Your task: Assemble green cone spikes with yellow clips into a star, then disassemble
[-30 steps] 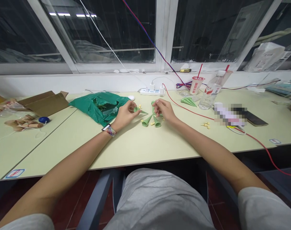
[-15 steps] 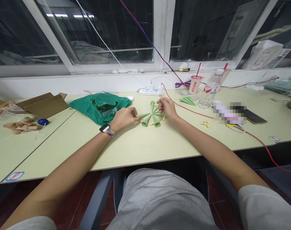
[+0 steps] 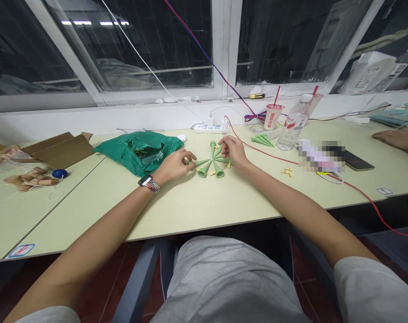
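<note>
Several green paper cones [image 3: 211, 165] lie fanned out like a star on the pale green table [image 3: 197, 202], tips meeting in the middle. My left hand [image 3: 175, 165], with a watch on its wrist, pinches the wide end of the leftmost cone [image 3: 200, 162]. My right hand [image 3: 233, 150] rests over the right side of the fan, fingers curled down on the cones there. Small yellow bits [image 3: 213, 172] lie among the cones.
A green plastic bag [image 3: 140, 150] lies left of the fan, a cardboard box [image 3: 58, 148] further left. Behind are a power strip [image 3: 209, 128], more green cones [image 3: 263, 141], a paper cup [image 3: 273, 117] and a water bottle [image 3: 291, 128]. A red cable [image 3: 358, 193] crosses right. Another person's hand [image 3: 397, 139] rests far right.
My left hand carried a cone from the air down to the table and laid it into the fan's left side. My right hand stayed on the fan.
</note>
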A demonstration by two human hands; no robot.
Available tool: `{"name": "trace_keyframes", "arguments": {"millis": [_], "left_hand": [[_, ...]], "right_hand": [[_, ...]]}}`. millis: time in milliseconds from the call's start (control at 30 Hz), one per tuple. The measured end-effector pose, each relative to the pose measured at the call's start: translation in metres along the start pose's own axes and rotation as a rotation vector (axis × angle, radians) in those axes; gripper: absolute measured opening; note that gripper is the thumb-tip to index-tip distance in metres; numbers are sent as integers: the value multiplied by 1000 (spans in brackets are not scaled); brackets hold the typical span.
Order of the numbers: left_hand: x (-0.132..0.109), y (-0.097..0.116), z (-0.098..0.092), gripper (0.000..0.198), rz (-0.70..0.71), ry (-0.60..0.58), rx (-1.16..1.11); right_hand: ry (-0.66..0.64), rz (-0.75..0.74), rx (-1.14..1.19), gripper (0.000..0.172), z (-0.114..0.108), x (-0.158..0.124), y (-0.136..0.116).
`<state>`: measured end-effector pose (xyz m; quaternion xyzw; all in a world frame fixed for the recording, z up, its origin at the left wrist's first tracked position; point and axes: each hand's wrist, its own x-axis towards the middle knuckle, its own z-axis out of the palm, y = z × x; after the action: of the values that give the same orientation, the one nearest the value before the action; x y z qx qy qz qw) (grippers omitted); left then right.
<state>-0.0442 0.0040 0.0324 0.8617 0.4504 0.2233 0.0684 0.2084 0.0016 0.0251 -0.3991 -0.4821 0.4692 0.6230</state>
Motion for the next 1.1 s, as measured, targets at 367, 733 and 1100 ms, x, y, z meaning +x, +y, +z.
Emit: {"name": "trace_keyframes", "arguments": {"millis": [367, 733, 1100], "left_hand": [[0, 1, 3, 26, 59, -27, -18], [0, 1, 3, 28, 55, -16, -25], [0, 0, 4, 26, 55, -24, -43]], "right_hand": [[-14, -15, -23, 34, -1, -2, 0], [-37, -89, -181, 34, -8, 7, 9], [276, -220, -1597, 37, -113, 45, 5]]}}
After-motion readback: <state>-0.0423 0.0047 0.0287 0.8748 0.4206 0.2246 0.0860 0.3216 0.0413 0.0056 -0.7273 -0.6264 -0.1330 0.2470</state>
